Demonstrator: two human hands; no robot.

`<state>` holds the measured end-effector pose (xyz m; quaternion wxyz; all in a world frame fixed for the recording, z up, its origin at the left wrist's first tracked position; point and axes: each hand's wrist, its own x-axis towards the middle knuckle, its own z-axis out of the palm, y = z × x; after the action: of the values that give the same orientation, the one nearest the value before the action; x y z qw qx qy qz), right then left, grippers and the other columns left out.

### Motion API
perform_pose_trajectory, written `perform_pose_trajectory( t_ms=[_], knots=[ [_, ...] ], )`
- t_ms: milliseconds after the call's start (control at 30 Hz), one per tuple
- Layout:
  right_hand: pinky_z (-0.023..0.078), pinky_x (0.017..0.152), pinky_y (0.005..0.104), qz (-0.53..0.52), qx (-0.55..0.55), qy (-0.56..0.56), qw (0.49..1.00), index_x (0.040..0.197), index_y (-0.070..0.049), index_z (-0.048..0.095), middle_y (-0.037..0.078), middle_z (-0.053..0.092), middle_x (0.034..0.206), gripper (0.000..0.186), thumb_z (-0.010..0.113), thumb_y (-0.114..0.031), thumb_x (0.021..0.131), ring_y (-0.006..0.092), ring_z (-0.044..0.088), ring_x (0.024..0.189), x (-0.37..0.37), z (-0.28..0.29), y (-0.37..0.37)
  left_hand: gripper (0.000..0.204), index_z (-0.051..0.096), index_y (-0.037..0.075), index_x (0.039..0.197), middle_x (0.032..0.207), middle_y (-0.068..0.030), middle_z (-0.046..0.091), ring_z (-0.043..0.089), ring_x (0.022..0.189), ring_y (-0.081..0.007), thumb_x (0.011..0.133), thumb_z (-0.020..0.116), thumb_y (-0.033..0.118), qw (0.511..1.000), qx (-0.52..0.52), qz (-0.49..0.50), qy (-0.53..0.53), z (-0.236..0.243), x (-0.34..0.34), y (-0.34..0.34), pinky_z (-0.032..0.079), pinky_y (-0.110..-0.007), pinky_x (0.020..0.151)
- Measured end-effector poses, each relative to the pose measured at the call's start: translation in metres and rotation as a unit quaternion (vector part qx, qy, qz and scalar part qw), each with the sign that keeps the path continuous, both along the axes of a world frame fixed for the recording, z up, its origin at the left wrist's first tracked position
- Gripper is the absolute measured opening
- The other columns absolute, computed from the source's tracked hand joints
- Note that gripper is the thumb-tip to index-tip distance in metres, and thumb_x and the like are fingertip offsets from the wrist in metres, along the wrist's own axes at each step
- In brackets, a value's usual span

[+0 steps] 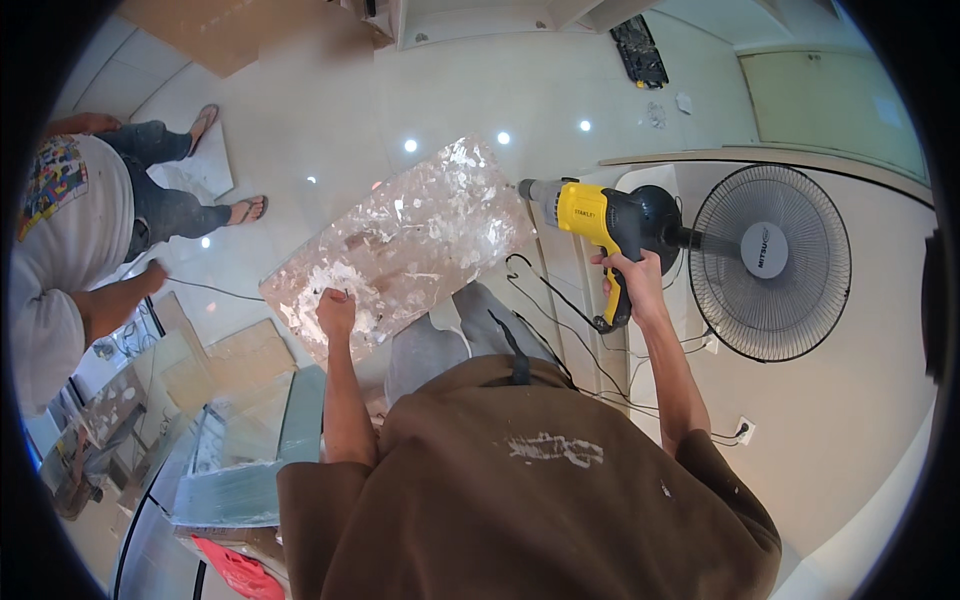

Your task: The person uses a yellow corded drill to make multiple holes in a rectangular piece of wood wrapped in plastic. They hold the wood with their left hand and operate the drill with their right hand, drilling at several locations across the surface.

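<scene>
My right hand (638, 282) is closed around the handle of a corded yellow and black power drill (583, 208). The drill is raised to my right, its grey front end pointing left over the edge of a paint-splattered board (420, 240). Its black cord hangs from the base of the handle. My left hand (336, 312) is closed in a pinch above the near left part of the board. Something small and dark may sit at its fingertips, too small to name. White smears and flakes cover the board in front of me.
A black pedestal fan (768, 262) stands right of the drill, by a wall socket (743, 430). Another person (85, 215) sits at left. Glass panes (235, 440) and a red bag (238, 568) lie at lower left. An open tool case (638, 50) rests on the far floor.
</scene>
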<state>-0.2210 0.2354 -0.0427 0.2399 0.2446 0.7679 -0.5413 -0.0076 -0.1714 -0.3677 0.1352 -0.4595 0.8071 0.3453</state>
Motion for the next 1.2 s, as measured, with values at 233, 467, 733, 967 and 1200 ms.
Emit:
perform_pose_trajectory(
  t_ms=[233,467,733,967,1200],
  knots=[
    [0.044,0.047,0.0274,0.005,0.02,-0.028,0.999,0.104,0.011,0.062,0.018,0.07,0.09,0.028,0.064,-0.001,0.079,0.0152,0.055,0.052,-0.017,-0.021,-0.004,0.022,0.064,0.009,0.086,0.08,-0.0082,0.071,0.07,0.08,-0.0271,0.075,0.081,0.017,1.0,0.013,0.019,0.0,0.007,-0.002,0.003,0.054,-0.04,0.075],
    [0.045,0.046,0.0278,0.003,0.037,-0.042,0.998,0.106,0.012,0.061,0.019,0.07,0.093,0.028,0.063,0.001,0.08,0.0164,0.056,0.055,-0.027,-0.024,-0.006,0.021,0.064,0.008,0.085,0.077,-0.0085,0.071,0.07,0.077,-0.0278,0.075,0.081,0.017,1.0,-0.008,0.01,-0.023,0.011,-0.007,0.003,0.055,-0.041,0.074],
    [0.043,0.045,0.0275,-0.002,0.055,-0.047,0.997,0.106,0.011,0.061,0.017,0.071,0.089,0.028,0.064,0.0,0.08,0.0159,0.055,0.049,-0.032,-0.023,-0.01,0.019,0.064,0.007,0.083,0.074,-0.0092,0.069,0.069,0.073,-0.0277,0.076,0.079,0.016,1.0,0.002,0.01,-0.007,0.013,-0.009,0.004,0.054,-0.04,0.072],
    [0.045,0.047,0.0271,-0.014,0.069,-0.07,0.995,0.103,0.008,0.062,0.015,0.07,0.087,0.026,0.065,-0.006,0.082,0.0148,0.056,0.05,-0.033,-0.015,-0.028,0.018,0.065,0.007,0.089,0.089,-0.0107,0.067,0.066,0.085,-0.029,0.076,0.077,0.012,0.999,0.024,0.017,-0.046,0.028,-0.016,0.008,0.051,-0.041,0.078],
    [0.049,0.049,0.0301,-0.064,0.074,-0.121,0.988,0.105,0.004,0.061,0.014,0.069,0.087,0.024,0.064,-0.01,0.087,0.0148,0.055,0.051,-0.041,-0.011,-0.071,0.04,0.058,0.009,0.109,0.124,-0.0184,0.044,0.039,0.118,-0.0394,0.074,0.069,0.027,0.967,-0.244,-0.017,0.07,0.017,-0.018,0.045,0.031,-0.056,0.099]
  ],
)
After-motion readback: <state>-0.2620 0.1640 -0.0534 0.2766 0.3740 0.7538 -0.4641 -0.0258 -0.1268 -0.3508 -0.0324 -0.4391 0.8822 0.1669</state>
